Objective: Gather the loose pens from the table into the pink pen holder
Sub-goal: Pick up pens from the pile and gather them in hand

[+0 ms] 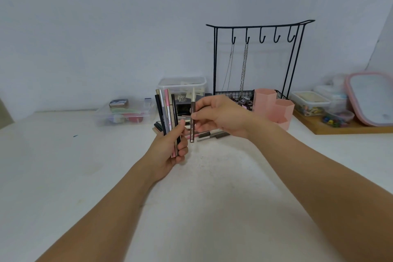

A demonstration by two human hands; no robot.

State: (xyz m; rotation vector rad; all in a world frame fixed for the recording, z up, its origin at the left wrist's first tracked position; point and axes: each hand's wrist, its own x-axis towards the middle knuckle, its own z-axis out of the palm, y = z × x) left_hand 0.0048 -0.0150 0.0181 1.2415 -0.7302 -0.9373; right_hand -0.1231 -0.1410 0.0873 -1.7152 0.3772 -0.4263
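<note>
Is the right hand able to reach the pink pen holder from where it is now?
Probably yes. The right hand, holding one brown pen, is just left of the pink pen holder, and nothing stands between them. Its openings face up, apparently unobstructed.

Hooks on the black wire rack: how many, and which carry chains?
5, in a row under the top bar of the black wire rack. The two leftmost hooks carry chains; the other three are bare.

Pen holder (274,107) pink. Held pen bundle (167,112) black, silver, pink. Single pen (193,117) brown with cream top. Hook rack (259,57) black. Tabletop (63,166) white. Tray (340,127) wood-brown.
</note>
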